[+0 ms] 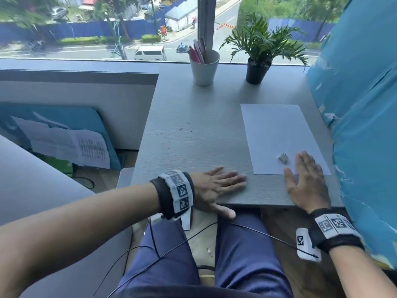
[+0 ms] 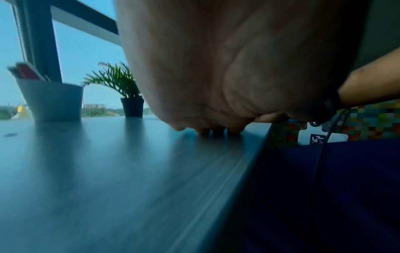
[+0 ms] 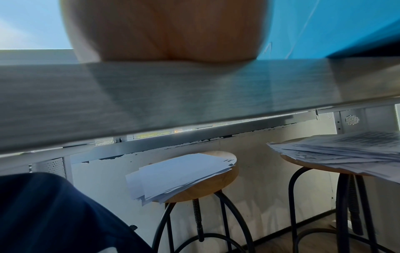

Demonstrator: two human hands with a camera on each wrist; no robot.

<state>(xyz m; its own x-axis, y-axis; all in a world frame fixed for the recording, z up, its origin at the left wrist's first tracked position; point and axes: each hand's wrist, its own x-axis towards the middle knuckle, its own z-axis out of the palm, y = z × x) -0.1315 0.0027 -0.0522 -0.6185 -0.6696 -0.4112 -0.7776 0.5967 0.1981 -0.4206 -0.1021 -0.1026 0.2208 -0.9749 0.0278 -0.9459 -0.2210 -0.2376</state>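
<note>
Left hand (image 1: 214, 188) and right hand (image 1: 305, 181) lie flat on the desk (image 1: 193, 117), fingers straight.
Right fingertips touch the paper sheet (image 1: 277, 130), likely light and floppy; pinch its near edge. Small grey block (image 1: 283, 158) on it looks rigid, light.

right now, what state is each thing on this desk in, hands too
left hand, flat on the desk, holds nothing
right hand, flat, fingers on the sheet's near end
sheet of paper, lying flat, unfolded
small grey object, lying on the sheet, untouched
white cup, upright, holds pink sticks
potted plant, upright
dark specks, scattered on the desk
</note>
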